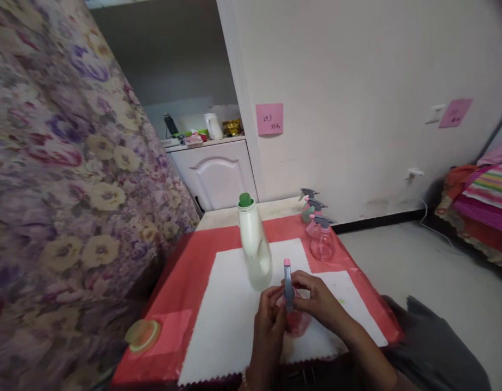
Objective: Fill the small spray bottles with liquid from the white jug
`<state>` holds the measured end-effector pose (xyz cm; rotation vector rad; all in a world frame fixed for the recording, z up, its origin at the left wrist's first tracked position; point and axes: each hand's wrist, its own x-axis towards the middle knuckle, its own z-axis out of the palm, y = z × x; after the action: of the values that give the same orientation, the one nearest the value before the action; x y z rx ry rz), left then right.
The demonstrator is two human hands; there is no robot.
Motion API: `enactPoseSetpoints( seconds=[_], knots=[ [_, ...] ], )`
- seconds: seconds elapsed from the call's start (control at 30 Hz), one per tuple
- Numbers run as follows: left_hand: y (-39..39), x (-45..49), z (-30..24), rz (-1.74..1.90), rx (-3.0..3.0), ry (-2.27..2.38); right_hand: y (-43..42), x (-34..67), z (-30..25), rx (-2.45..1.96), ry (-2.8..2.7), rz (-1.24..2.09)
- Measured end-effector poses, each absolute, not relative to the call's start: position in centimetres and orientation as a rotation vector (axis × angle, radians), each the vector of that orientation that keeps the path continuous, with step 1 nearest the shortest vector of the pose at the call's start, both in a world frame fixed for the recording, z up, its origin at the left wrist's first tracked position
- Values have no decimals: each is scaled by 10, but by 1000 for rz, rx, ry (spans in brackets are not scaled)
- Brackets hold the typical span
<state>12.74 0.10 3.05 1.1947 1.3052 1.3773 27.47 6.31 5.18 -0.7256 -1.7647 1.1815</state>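
Observation:
My left hand (270,317) and my right hand (318,297) are closed around the neck of a small spray bottle (299,325) above the white cloth. Its body is see-through pink. The grey trigger head (288,285) with a pink tip stands upright between my fingers. My fingertips partly hide the collar, so I cannot tell how tightly the head sits. Just left of and behind my hands stands a tall, pale green jug (254,244) with a side handle and a green piece in its mouth.
Several spray bottles (322,247) line the table's right edge. A round yellowish-green lid-like object (143,335) lies at the left on the red tablecloth (169,290). White cloths (222,320) cover the middle. A flowered curtain (83,217) hangs close on the left.

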Motion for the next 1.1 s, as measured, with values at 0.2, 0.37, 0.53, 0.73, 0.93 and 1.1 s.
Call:
enactPoseSetpoints(
  seconds=[0.2,0.37,0.53,0.73,0.93,1.1],
  knots=[
    [-4,123,30,1371,1291,1343,58,269,41,-784,-1705,1142],
    [-6,120,39,1343,1373,1436,55,265,36,-793,-1625,1178],
    [-3,120,67,1317,1598,1451,55,263,35,-784,-1592,1188],
    [7,123,85,1163,1682,1453,55,264,33,-762,-1557,1224],
    [23,121,83,1106,1325,1326,55,262,34,-765,-1465,1328],
    [27,124,86,1156,1271,1351,55,261,33,-730,-1429,1390]
  ],
)
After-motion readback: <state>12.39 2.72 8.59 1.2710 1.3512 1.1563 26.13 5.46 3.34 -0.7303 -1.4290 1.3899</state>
